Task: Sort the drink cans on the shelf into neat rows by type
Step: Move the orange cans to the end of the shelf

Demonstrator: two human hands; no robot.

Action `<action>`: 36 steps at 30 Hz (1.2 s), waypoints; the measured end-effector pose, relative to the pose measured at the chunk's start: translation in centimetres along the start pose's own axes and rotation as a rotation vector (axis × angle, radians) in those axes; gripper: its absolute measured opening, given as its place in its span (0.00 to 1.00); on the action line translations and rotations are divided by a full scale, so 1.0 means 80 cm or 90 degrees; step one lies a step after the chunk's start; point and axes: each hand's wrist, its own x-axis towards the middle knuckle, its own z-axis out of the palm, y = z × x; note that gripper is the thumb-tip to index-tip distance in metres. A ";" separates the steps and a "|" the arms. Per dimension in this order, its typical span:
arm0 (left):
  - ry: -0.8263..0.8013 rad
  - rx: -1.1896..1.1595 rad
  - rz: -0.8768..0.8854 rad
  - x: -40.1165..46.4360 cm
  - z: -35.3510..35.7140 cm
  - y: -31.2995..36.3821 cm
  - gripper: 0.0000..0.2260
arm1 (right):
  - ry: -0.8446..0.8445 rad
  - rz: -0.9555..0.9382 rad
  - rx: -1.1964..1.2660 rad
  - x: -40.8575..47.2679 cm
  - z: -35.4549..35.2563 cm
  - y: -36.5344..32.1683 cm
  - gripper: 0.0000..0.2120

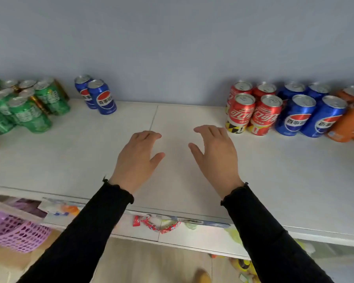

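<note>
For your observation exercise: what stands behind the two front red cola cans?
Two more red cola cans stand behind the front pair; only their tops show, lower bodies covered.

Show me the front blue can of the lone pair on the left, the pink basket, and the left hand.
front blue can (103, 99), head view, on its label
pink basket (18, 234), head view, on its mesh wall
left hand (137, 158), head view, on its back
</note>
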 end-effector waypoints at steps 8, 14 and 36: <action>0.054 0.076 -0.087 -0.133 -0.115 -0.200 0.22 | -0.075 -0.114 -0.003 -0.019 0.095 -0.219 0.21; 0.059 0.112 -0.151 -0.230 -0.189 -0.349 0.22 | -0.101 -0.147 0.011 -0.040 0.155 -0.375 0.23; 0.138 0.072 -0.306 -0.216 -0.290 -0.653 0.25 | -0.254 -0.180 0.278 0.015 0.348 -0.660 0.26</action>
